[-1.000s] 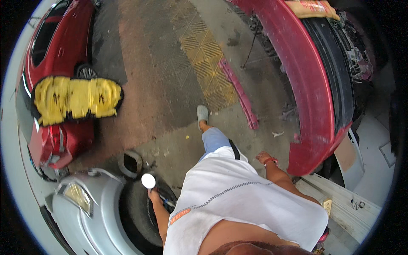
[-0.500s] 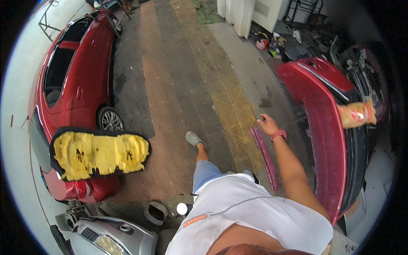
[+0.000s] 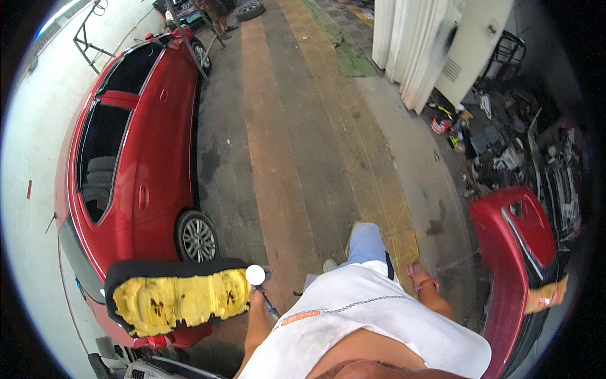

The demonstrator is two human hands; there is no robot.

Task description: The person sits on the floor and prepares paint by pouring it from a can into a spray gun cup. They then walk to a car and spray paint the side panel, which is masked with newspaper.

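Observation:
My left hand (image 3: pixel 257 299) is closed round what looks like a spray gun with a round white top (image 3: pixel 255 275) and a hose below it. It is beside a black-edged yellow foam piece (image 3: pixel 167 297) lying across the red car's rear. My right hand (image 3: pixel 418 278), with a band at the wrist, hangs at my side holding nothing I can make out; its fingers are blurred. A red bumper (image 3: pixel 495 252), with a tan-wrapped bundle (image 3: pixel 544 294) against it, is to its right.
The red car (image 3: pixel 136 158) stands along the left wall. A person (image 3: pixel 218 16) stands far ahead near a loose tyre (image 3: pixel 249 11). White panels (image 3: pixel 404 57) are upper right, above piled parts and scrap (image 3: pixel 499 145). A green sheet (image 3: pixel 347 57) lies on the floor.
I have moved forward, so the foam piece and red bumper sit lower in view. My right hand, raised forward half a second ago, has dropped. My left hand has reappeared with its tool.

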